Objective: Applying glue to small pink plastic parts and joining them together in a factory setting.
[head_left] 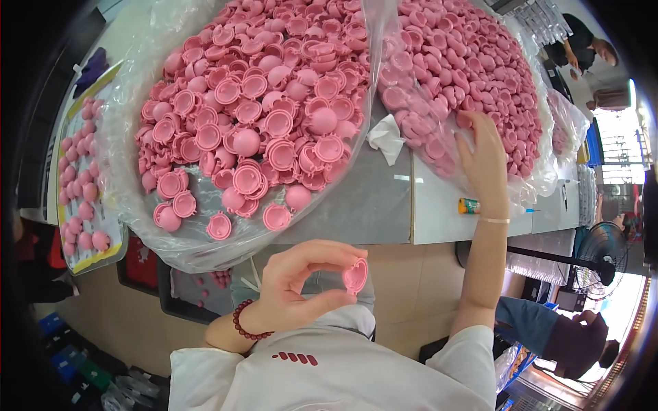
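Between the thumb and fingertips of my left hand [291, 277] is a small pink plastic half-shell [356, 275], round and hollow, with a raised rim. It is held up in front of my shirt, just off the table's near edge. My right hand [485, 154] reaches over the right-hand heap of pink curved plastic pieces [473, 75], thumb and fingers apart, fingertips at the heap's left side. Whether they touch a piece is hard to see. A larger heap of pink round half-shells [274, 89] lies in an open clear plastic bag [212, 257] at the left.
A crumpled white tissue [387, 139] lies on the grey table [343, 216] between the bags. Near my right wrist is a small green-and-yellow tube [469, 205]. At far left stands a tray [103, 258] of pink balls. A black fan [603, 264] and other people are at right.
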Tool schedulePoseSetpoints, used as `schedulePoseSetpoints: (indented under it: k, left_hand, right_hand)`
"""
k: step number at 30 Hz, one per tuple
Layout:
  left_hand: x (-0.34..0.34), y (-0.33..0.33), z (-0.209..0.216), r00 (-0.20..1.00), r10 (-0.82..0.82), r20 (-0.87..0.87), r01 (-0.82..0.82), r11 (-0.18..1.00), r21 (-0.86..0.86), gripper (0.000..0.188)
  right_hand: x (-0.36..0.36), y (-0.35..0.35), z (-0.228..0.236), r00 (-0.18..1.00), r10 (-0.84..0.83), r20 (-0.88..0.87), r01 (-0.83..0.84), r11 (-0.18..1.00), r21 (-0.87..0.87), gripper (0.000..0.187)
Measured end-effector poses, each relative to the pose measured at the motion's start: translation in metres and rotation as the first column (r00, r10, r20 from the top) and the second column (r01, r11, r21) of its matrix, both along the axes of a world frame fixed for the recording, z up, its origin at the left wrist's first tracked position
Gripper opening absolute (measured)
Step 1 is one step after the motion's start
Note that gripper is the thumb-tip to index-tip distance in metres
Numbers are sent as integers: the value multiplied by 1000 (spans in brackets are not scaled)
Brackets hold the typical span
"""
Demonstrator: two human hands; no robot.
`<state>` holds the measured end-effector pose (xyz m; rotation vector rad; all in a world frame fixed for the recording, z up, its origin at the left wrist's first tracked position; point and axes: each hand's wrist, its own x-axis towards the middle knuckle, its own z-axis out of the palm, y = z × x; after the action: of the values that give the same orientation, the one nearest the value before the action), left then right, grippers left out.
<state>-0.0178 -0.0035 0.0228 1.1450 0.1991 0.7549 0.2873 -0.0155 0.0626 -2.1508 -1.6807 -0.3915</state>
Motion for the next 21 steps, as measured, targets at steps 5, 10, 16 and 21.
schedulePoseSetpoints:
  k: [5, 10, 16, 21]
  left_hand:
    - [-3, -1, -2, 1000, 4, -20, -4, 1000, -15, 39]
    - [-7, 2, -2, 999, 10, -53, -11, 1000, -25, 39]
    - [-9, 2, -7, 998, 50, -35, -52, 997, -54, 40]
    - [-8, 4, -5, 999, 13, -43, -19, 990, -137, 39]
  right_hand:
    - [19, 7, -14, 990, -57, -127, 45, 994, -97, 23]
    - [18, 4, -17, 996, -91, -16, 91, 995, -35, 22]
    - [-41, -23, 14, 831, 219, -512, -177, 976, 130, 25]
    - [-97, -35, -16, 807, 457, -374, -514, 855, -64, 36]
